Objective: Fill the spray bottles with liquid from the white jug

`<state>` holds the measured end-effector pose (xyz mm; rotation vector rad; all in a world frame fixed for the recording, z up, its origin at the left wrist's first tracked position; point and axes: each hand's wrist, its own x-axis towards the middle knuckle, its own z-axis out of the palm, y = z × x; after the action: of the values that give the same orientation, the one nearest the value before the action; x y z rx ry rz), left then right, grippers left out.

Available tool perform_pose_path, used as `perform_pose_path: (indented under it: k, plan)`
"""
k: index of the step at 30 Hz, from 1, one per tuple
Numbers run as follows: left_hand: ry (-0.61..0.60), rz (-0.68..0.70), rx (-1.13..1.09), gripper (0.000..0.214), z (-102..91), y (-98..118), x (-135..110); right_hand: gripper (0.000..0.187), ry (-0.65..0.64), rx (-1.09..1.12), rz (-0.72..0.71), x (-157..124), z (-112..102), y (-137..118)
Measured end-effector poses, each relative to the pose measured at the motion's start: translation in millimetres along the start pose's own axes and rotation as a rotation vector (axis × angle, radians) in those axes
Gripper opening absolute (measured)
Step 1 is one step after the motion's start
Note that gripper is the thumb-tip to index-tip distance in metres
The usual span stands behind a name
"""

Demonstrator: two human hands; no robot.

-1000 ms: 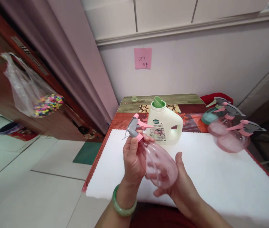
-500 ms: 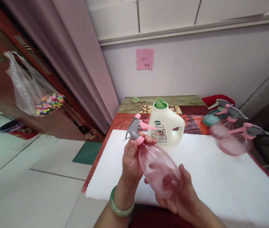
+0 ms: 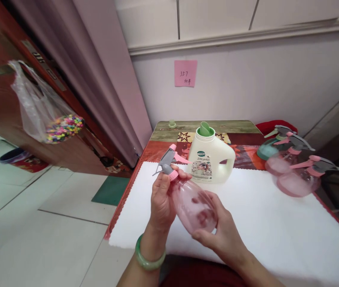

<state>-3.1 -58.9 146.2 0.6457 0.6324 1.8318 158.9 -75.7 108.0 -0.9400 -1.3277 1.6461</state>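
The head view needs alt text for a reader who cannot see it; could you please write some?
Two bare hands hold a pink spray bottle over a white-covered table: the left hand grips its neck, the right hand cups its base. Behind stand a cream detergent jug and more spray bottles.

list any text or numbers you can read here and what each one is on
"357": handwritten on the pink sticky note on the wall; the characters beneath it are too small to read.
Label on the white jug: a green logo and a line of print, both too blurred to read.
Held pink spray bottle: no text visible.
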Motion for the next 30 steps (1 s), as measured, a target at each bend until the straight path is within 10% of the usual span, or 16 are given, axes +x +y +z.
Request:
perform_pose_path:
  k: [5, 9, 22, 26, 30]
  plan:
    - [-0.013, -0.072, -0.112, 0.028, 0.2, -3, -3, 0.09, -0.273, 0.635, 0.501, -2, 4, 2]
    - [0.035, -0.078, -0.096, 0.03, -3.6, -3, -4, 0.088, -0.388, 0.74, 0.591, 0, 8, 1]
    - [0.222, -0.108, 0.371, 0.095, -29.5, -11, -54, 0.098, -0.088, -0.325, -0.275, 33, 20, 24]
    - [0.23, -0.126, 0.645, 0.09, -47.3, 12, -6, 0.096, -0.101, -0.356, -0.36, 34, 14, 38]
    - [0.242, 0.122, 1.45, 0.091, -85.4, 31, 87, 0.059, 0.013, -0.426, -0.258, 25, -20, 48]
